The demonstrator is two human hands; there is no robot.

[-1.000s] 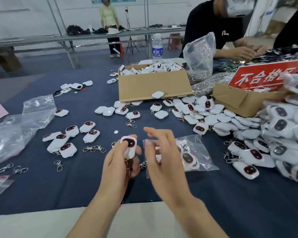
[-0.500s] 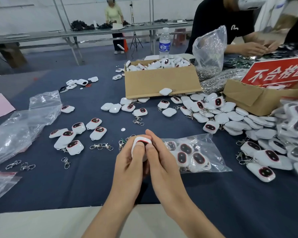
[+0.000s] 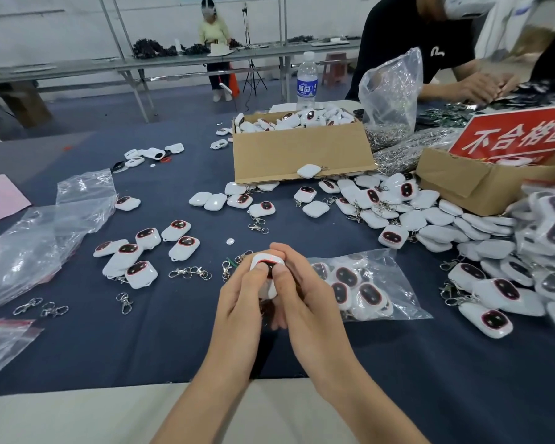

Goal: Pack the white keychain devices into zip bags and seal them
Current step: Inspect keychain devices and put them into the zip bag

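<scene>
Both hands have closed together on one keychain device [image 3: 266, 263] since a second ago, when the right hand [image 3: 308, 296] was at the mouth of the zip bag [image 3: 382, 261]. The left hand [image 3: 239, 298] and the right now curl round the device from either side, just above the bench [image 3: 173, 331], with both thumbs pressed on its front. It is a small rounded white shell with a dark oval face ringed in red, and a red dot glows near its top edge. The zip bag lies flat just right of the hands with several such devices inside, faces up. Farther back, a cardboard box [image 3: 302, 152] is heaped with more of them. A second box [image 3: 452, 184] carries a red sign [image 3: 513, 139], and a clear sack [image 3: 391, 88] holds metal clasps. The thumbs and fingers hide the held device's lower half, so I cannot tell whether a clasp is attached. The right hand covers the bag's mouth. A pile of devices [image 3: 446, 225] at the right blurs and is cut off by the frame edge.
</scene>
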